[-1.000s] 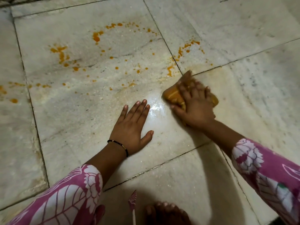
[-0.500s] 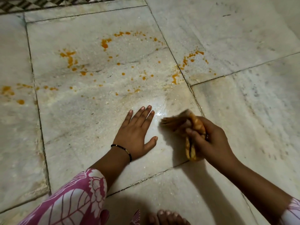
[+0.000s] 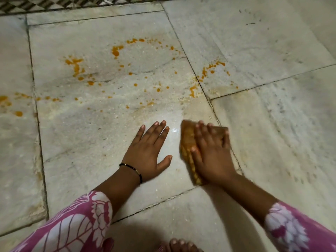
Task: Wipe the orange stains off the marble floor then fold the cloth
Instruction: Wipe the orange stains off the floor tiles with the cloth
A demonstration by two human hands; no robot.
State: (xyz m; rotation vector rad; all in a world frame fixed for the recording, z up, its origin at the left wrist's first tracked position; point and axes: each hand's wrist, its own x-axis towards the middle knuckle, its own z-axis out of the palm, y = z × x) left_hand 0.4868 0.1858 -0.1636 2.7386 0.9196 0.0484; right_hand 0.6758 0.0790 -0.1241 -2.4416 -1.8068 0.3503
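Observation:
Orange stains (image 3: 116,51) are spattered in an arc over the pale marble floor (image 3: 87,135), from the far left past the middle to a patch at the upper right. My right hand (image 3: 211,153) presses flat on a crumpled orange-brown cloth (image 3: 188,142) lying on the floor, and most of the cloth is hidden under the palm. My left hand (image 3: 147,151) rests flat on the marble just left of the cloth, fingers spread, holding nothing. A wet, shiny streak lies between the two hands.
Dark grout lines (image 3: 201,88) divide the marble slabs. A dark patterned strip (image 3: 54,4) runs along the far top edge. My toes (image 3: 181,245) show at the bottom middle, and pink floral sleeves cover both forearms.
My right hand wiped back from the far tile joint, lifted the bunched cloth, then set it down flat beside my left hand. My left hand stayed planted.

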